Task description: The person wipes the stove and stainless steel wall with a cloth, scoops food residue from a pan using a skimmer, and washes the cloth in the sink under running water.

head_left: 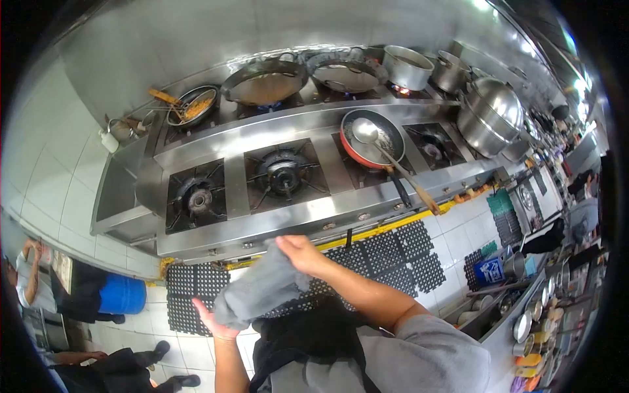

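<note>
A crumpled grey cloth (262,285) hangs between my two hands in front of the stove. My right hand (303,254) is closed on its upper end, with the thumb on top. At the cloth's lower end is my left hand (219,322), holding it with one digit sticking out; the cloth hides the other fingers. Both hands are apart from the stove (308,213). Beyond them on a front burner sits a red frying pan (360,154), with a metal ladle (365,131) resting in it and its wooden handle over the front edge.
Two woks (265,82) and a pot (407,67) stand over rear burners with flames showing. A wok with orange food (196,108) is at back left, a steamer (488,118) at right. Black mats (377,255) cover the floor. Other people (98,370) and a blue barrel (123,293) are left.
</note>
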A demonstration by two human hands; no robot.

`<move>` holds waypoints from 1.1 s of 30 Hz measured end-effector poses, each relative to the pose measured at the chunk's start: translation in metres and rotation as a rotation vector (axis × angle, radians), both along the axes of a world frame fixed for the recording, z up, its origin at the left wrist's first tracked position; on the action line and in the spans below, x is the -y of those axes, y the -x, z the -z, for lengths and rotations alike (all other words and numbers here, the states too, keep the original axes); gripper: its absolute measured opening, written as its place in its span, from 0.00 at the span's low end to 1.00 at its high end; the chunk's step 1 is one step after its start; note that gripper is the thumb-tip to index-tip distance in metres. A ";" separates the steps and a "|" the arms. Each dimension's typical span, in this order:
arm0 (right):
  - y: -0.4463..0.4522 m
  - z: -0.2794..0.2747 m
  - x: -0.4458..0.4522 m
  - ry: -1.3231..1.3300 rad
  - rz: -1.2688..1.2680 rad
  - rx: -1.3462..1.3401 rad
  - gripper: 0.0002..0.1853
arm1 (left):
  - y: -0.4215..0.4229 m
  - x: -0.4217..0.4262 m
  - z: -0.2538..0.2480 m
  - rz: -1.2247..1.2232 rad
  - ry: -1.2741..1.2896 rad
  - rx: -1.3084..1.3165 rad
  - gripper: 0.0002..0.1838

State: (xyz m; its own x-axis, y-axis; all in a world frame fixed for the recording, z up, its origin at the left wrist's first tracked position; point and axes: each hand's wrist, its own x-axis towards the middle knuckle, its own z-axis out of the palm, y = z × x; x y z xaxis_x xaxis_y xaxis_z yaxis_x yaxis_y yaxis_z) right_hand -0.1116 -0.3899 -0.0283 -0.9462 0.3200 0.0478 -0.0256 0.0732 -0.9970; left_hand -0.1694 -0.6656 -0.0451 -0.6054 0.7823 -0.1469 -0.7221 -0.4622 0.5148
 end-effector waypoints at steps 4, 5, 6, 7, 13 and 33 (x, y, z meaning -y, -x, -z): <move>0.006 0.012 -0.001 0.227 0.106 0.083 0.18 | 0.009 0.010 0.009 -0.209 -0.037 0.268 0.58; 0.007 0.012 -0.001 0.247 0.098 0.108 0.17 | 0.012 0.012 0.020 -0.216 -0.042 0.269 0.58; 0.007 0.016 -0.003 0.243 0.093 0.111 0.17 | 0.013 0.017 0.039 -0.160 0.062 0.185 0.51; 0.005 0.025 -0.007 0.100 -0.007 0.209 0.16 | 0.011 0.021 0.057 -0.103 0.167 0.104 0.43; -0.068 0.106 -0.086 0.408 0.164 0.542 0.14 | 0.024 0.034 0.035 -0.296 0.661 -0.019 0.13; -0.168 0.106 -0.318 0.992 0.584 -0.058 0.21 | -0.113 0.272 0.186 0.552 1.990 -0.862 0.17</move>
